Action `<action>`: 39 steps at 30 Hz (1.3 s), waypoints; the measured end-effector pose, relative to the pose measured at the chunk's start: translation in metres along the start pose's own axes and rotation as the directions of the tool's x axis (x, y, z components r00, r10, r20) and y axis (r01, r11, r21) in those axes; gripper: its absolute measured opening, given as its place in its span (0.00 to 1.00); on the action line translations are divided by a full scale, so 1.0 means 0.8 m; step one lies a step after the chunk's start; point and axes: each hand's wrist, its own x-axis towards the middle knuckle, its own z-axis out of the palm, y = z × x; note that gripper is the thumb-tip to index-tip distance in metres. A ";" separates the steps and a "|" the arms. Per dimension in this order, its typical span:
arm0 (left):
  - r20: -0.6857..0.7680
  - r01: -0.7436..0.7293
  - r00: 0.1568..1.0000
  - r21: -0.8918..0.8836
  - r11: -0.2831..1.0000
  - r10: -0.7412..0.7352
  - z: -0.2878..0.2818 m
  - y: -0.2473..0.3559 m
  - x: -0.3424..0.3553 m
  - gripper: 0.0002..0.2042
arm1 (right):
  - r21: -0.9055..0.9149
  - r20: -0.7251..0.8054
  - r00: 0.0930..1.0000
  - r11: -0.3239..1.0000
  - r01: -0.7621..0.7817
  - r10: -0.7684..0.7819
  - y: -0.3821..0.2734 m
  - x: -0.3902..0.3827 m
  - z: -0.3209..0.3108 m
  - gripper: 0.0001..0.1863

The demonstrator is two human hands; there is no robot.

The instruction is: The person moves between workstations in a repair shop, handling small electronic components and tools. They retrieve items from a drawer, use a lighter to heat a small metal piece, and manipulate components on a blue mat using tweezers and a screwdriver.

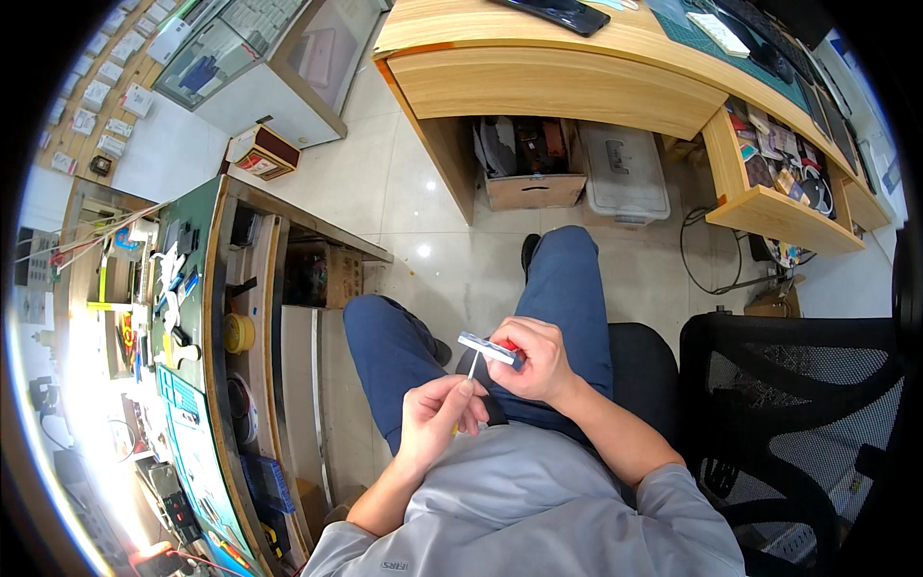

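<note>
The left hand (437, 413) has its fingers pinched closed on a slim-shafted tool (475, 363), whose tip meets or nearly meets a flat white-and-dark piece (487, 348) above it; I can't tell if they touch. The right hand (540, 361) has its fingers curled shut around that piece—a patch of red shows beside them. Both things are held up over the person's lap, between the blue trousers (567, 288). Beyond stands a wooden counter (461, 58)—a dark phone (567, 13) lies on it.
</note>
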 end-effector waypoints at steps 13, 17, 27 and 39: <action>0.021 -0.002 1.000 -0.001 1.000 0.002 -0.001 0.001 0.000 0.13 | 0.005 -0.011 1.000 1.000 0.016 -0.016 0.000 0.000 0.002 0.06; 0.005 -0.001 1.000 0.020 1.000 0.001 0.001 0.003 -0.001 0.14 | -0.001 -0.005 1.000 1.000 0.020 -0.020 0.000 0.001 0.002 0.06; -0.008 -0.006 1.000 0.053 0.999 0.006 0.004 0.008 0.000 0.15 | 0.002 -0.002 0.999 0.999 0.035 -0.035 -0.001 0.004 0.002 0.06; -0.011 -0.007 1.000 0.043 0.999 0.007 0.003 0.008 0.000 0.15 | 0.005 0.017 1.000 1.000 0.021 -0.021 0.000 0.002 0.002 0.07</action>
